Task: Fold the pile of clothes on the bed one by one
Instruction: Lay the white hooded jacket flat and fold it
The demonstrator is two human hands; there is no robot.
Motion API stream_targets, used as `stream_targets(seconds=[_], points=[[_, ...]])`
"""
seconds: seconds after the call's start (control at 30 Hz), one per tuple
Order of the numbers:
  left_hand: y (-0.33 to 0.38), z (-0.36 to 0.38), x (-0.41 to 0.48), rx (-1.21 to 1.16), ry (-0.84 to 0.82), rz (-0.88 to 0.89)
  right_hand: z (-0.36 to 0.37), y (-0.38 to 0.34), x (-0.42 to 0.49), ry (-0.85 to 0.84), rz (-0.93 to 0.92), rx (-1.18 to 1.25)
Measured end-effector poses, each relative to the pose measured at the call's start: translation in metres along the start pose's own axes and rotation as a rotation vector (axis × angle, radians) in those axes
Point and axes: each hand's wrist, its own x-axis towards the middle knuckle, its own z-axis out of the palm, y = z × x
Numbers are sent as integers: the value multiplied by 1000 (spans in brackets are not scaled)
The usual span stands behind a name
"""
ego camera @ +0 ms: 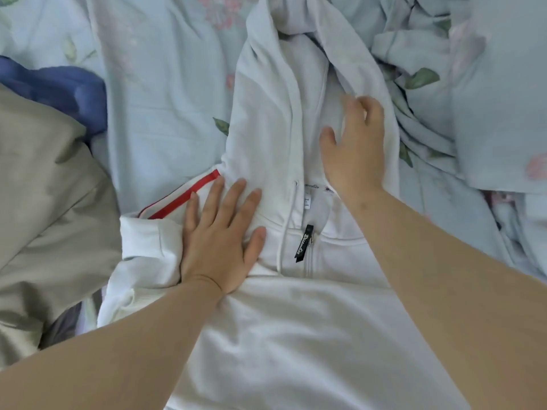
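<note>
Two bare forearms reach in from the near edge, over the body of a white zip hoodie [296, 335] that lies front-up on the bed, its hem end nearest and its hood farthest. The black zip pull [304, 241] sits at the collar, at the top of the closed zipper.

Left of the zip pull, the left hand [220, 241] lies flat with straight, spread fingers, released and pressing on the hoodie's shoulder, holding nothing. Its fingertips reach a red stripe [183, 196] on the sleeve [148, 241], which is bunched up further left of the pull. A white drawstring [282, 241] hangs between that hand and the pull. Just beyond the pull is the neck label [307, 201] (its print too small to read).

Beyond the pull and a little right, the right hand [353, 146] is on the inside of the hood [272, 99], thumb apart and fingers bent; the fingertips are blurred, so I cannot tell whether they pinch the fabric or only touch it.

Far left of the pull lies a beige garment [50, 187], with grey cloth [63, 324] at its near edge and a blue garment [59, 87] behind it. Under it all is the pale blue floral bedsheet [165, 99], and far right of the pull, matching bedding [488, 99] is crumpled.
</note>
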Motion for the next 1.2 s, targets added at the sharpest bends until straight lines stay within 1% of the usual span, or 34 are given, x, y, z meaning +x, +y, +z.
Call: stream_targets(seconds=[0.07, 0.2, 0.23, 0.33, 0.43, 0.5, 0.57, 0.6, 0.63, 0.67, 0.73, 0.77, 0.8, 0.87, 0.9, 0.97, 1.03, 1.1, 1.13, 1.17, 1.2], points=[[-1, 1, 1, -30, 44, 2, 3, -7, 28, 18, 69, -22], [-1, 3, 0, -43, 109, 15, 4, -7, 61, 8, 165, -261], [-1, 4, 0, -45, 123, 15, 2, -6, 63, 18, 173, -260], [0, 4, 0, -51, 127, 8, -9, -5, 53, 98, 144, -96], [-1, 5, -2, -58, 108, 7, -26, -6, 10, 203, 21, 87], [-1, 2, -2, -60, 92, 4, -39, -3, -30, 220, -40, 180], [-2, -7, -1, -110, 39, -2, -53, 5, -74, 211, -84, 205], [-4, -10, 3, -202, 1, -43, -58, 11, -94, 204, -110, 204], [-2, -18, 2, -376, -31, -114, -66, 16, -117, 187, -133, 199], [0, -30, 2, -657, -56, -246, -73, 24, -139, 165, -149, 197], [11, -64, 6, -1361, -35, -659, -83, 38, -176, 100, -149, 199], [14, -76, 7, -1604, 6, -869, -85, 44, -191, 64, -131, 197], [16, -83, 9, -1705, 16, -982, -87, 47, -204, 31, -113, 185], [24, -95, 14, -1811, -49, -1039, -90, 49, -217, -44, -72, 182], [30, -101, 16, -1851, -90, -1050, -92, 46, -218, -95, -15, 217], [43, -105, 23, -1841, -148, -1093, -94, 37, -212, -178, 218, 357], [55, -108, 28, -1764, -201, -1093, -94, 29, -200, -129, 513, 565], [59, -104, 32, -1669, -179, -1129, -93, 20, -191, -38, 851, 826], [59, -102, 32, -1619, -159, -1157, -92, 16, -188, -17, 982, 913], [60, -102, 32, -1568, -141, -1172, -91, 13, -186, -25, 1074, 969], [60, -105, 30, -1534, -130, -1164, -89, 12, -183, -52, 1128, 1011]])
